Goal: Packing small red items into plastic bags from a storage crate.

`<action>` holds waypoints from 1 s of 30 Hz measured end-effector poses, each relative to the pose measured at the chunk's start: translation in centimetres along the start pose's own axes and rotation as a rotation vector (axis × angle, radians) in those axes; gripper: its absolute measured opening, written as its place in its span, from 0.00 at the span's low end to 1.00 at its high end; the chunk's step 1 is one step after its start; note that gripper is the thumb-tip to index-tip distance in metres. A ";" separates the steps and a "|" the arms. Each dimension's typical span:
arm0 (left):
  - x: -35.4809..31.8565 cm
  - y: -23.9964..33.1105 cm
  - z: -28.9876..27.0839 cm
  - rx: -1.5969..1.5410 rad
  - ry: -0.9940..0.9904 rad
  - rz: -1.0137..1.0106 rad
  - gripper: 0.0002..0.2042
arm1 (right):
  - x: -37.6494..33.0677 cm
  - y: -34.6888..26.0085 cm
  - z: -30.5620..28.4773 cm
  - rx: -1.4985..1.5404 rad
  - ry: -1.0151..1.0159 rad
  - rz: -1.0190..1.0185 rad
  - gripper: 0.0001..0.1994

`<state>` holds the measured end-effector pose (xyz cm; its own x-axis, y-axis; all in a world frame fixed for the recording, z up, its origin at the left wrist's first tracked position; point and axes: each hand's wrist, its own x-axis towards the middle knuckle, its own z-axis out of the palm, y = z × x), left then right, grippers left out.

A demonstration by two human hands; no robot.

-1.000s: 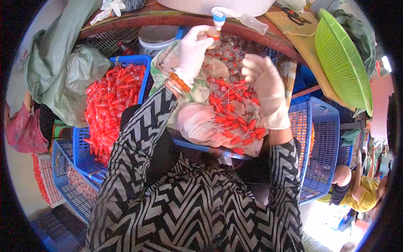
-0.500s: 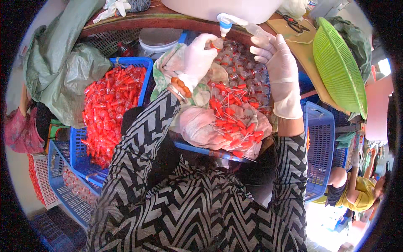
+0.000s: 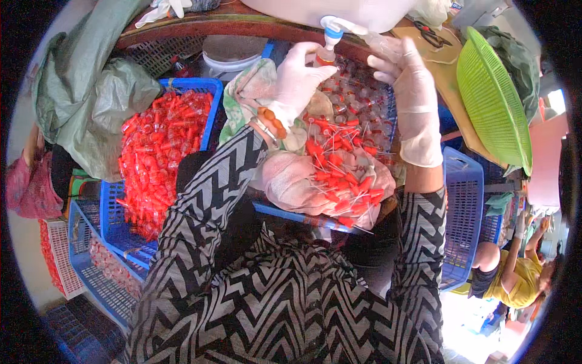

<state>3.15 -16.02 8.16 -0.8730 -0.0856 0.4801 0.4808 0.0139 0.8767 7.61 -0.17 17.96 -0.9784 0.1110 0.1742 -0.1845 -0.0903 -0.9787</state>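
My left hand (image 3: 297,82), in a white glove, pinches a small clear bottle (image 3: 326,57) with a red band. Its mouth sits right at the blue-and-white tap (image 3: 333,33) on a large pale tub (image 3: 339,7). My right hand (image 3: 403,73), gloved too, is raised beside the tap lever (image 3: 354,28); the forefinger reaches toward the lever's end and the other fingers are loosely bent and apart. Whether the forefinger touches it is hard to tell. Below lie several similar small bottles (image 3: 357,97) and a heap of red caps with thin white stems (image 3: 342,176) on a pinkish cloth (image 3: 291,182).
At left stands a blue basket (image 3: 217,100) full of red-capped pieces (image 3: 160,158), near a grey-green sheet (image 3: 79,91). A green basket (image 3: 494,91) leans at right, beside dark-handled pliers (image 3: 431,34). An empty-looking blue crate (image 3: 464,218) stands below. Another person in yellow (image 3: 521,282) sits far right.
My left hand has brought the bottle slightly right and up against the tap's spout. My right hand has shifted a little to the right and down.
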 end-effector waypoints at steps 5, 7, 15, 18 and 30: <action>0.6 -0.6 1.1 0.018 -0.061 -0.081 0.18 | -1.6 3.4 -1.8 0.074 0.066 0.282 0.24; 0.3 -1.3 0.4 0.059 -0.035 -0.054 0.18 | -1.5 4.5 -1.4 0.117 0.013 0.300 0.25; -0.1 -1.1 -0.5 -0.040 -0.098 -0.222 0.16 | -1.0 5.8 -1.0 0.106 -0.005 0.300 0.25; 0.3 0.3 0.7 -0.054 -0.142 -0.187 0.16 | -1.5 4.5 -2.0 0.108 0.020 0.276 0.26; -0.1 -0.3 -0.3 0.121 -0.101 -0.076 0.16 | -1.7 4.5 -1.2 0.118 -0.028 0.301 0.28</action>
<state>3.09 -16.31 7.87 -0.9134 0.0098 0.4070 0.4046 0.1317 0.9050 8.53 0.43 13.11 -0.9926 0.0352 -0.1166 0.1055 -0.2292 -0.9676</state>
